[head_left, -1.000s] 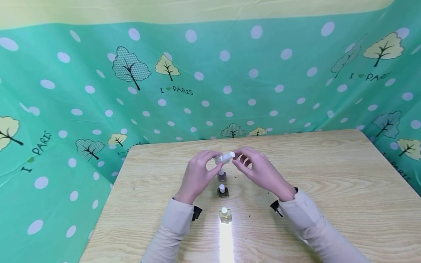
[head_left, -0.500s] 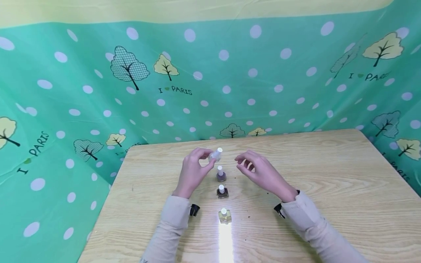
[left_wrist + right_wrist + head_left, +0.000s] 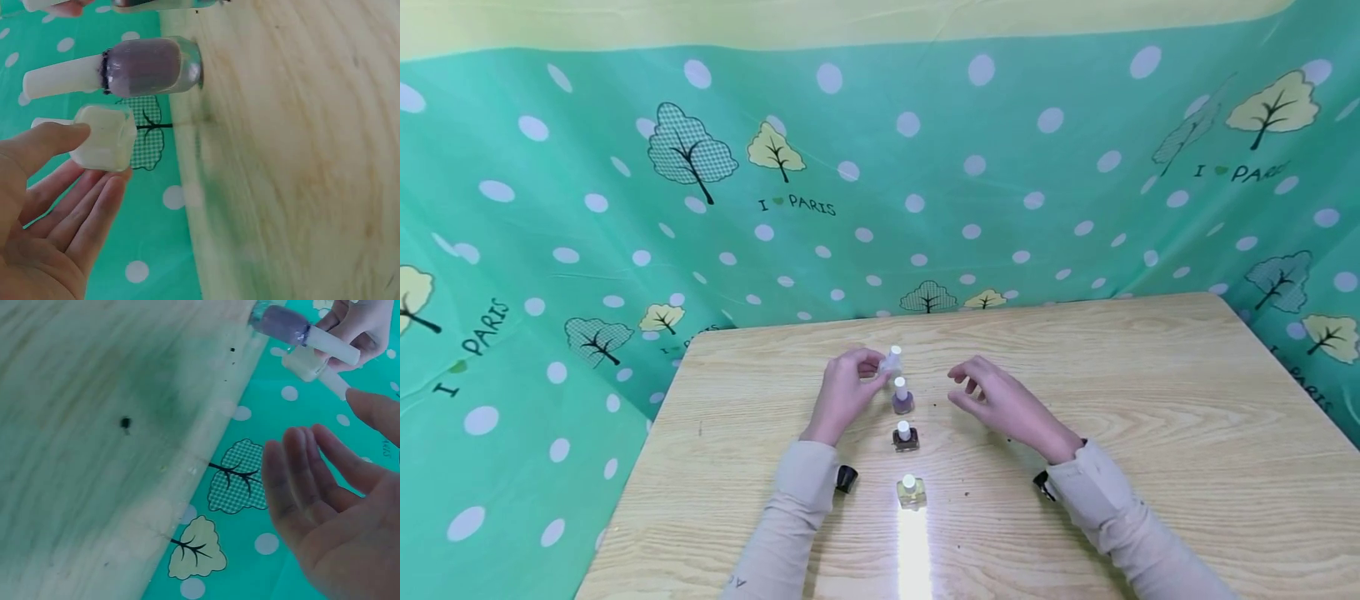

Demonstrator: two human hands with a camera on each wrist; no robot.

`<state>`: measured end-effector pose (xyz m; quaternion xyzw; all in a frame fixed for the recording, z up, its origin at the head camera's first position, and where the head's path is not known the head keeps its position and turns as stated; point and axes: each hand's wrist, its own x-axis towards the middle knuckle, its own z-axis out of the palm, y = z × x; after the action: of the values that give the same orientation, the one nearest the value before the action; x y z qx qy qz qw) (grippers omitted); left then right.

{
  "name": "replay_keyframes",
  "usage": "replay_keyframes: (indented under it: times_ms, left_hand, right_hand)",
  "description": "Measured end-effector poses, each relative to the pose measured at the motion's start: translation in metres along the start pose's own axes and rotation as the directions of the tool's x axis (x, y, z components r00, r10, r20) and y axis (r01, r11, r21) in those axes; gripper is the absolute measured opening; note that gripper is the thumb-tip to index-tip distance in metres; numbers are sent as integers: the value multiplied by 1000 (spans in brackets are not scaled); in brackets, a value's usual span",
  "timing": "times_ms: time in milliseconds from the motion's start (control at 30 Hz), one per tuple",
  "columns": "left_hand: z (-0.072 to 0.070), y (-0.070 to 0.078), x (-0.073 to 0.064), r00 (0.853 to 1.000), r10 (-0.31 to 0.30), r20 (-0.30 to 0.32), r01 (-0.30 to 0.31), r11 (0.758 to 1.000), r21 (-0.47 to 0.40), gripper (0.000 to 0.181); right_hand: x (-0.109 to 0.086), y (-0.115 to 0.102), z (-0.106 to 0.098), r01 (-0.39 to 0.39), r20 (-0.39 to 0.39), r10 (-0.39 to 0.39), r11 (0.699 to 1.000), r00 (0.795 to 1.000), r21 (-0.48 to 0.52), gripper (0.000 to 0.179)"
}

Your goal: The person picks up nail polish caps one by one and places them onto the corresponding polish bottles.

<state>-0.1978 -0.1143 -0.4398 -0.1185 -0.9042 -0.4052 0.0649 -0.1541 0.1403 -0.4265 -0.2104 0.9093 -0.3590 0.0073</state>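
My left hand pinches a white nail polish bottle between thumb and fingers, its white cap uppermost. In the left wrist view the bottle's base looks slightly above the table. Just nearer to me stands a purple nail polish bottle, upright. A dark brown nail polish bottle and a pale yellow one follow in the same line toward me. To the right of the row my right hand hovers over the table, fingers loosely bent and holding nothing.
The wooden table reaches back to a green dotted curtain behind and at both sides. A bright light streak lies in front of the yellow bottle. Small dark specks dot the wood.
Both hands had been at the white bottle; the right hand has let go and drawn away to the right. My left hand has tipped the bottle upright and lowered it behind the purple one.
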Motion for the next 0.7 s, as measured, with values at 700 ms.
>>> replay_keyframes:
  times_ms: [700]
  left_hand:
    - [18, -15, 7, 986, -125, 111, 129, 991, -28, 22]
  right_hand:
    - [-7, 13, 3, 12, 92, -6, 998, 996, -64, 39]
